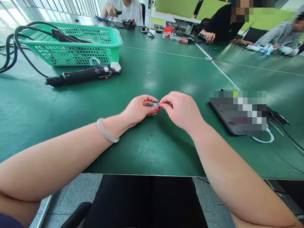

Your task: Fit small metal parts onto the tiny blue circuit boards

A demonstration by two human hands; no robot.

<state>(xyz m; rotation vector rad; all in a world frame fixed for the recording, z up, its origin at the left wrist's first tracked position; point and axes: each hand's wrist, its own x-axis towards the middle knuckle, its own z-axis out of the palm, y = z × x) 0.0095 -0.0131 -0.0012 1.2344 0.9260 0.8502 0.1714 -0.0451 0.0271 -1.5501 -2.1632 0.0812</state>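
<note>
Between the fingers and thumb of my left hand [137, 109] is a small circuit board [155, 104], silvery with dark and pale details. My left hand is closed on it, just above the green table. From the right, my right hand [184, 109] pinches at the board's right end with thumb and forefinger. Whether those fingertips also hold a separate tiny piece is too small to make out. My fingers cover parts of the board.
A black electric screwdriver [80, 76] lies on the green table [147, 145], before a green plastic basket [80, 50] with black cables. At right sits a dark flat device [228, 117], partly blurred, with cables. Several people work across the table, near a red box [168, 29].
</note>
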